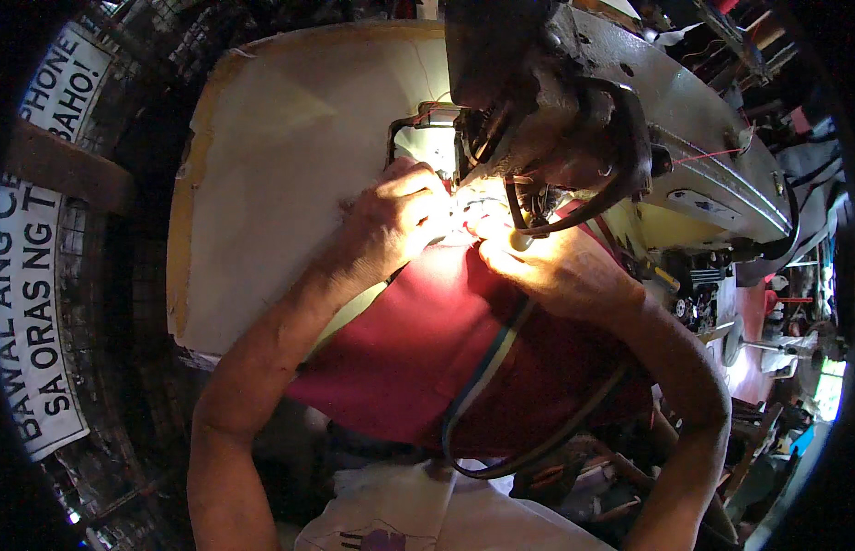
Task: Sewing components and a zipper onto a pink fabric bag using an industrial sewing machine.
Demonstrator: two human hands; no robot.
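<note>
Under the head of a sewing machine (556, 110), both my hands meet at the edge of a dark red cloth (409, 331). My left hand (402, 219) is closed, its fingers curled and pinching the cloth's upper edge left of the needle area. Close to the right of the needle area, my right hand (561, 268) pinches the same edge between thumb and fingers. Strong lamp light washes out the fingertips and the stitching spot. From under my right hand, a striped strap (487, 367) in pale and dark bands loops down over the cloth, which hangs toward my lap.
The pale worn tabletop (271, 174) spreads left of the machine, with a ragged yellowish edge. A red thread (708, 156) runs along the machine's arm at right. Printed signs (42, 312) hang on the dark mesh at far left. Clutter and a fan (735, 342) stand at far right.
</note>
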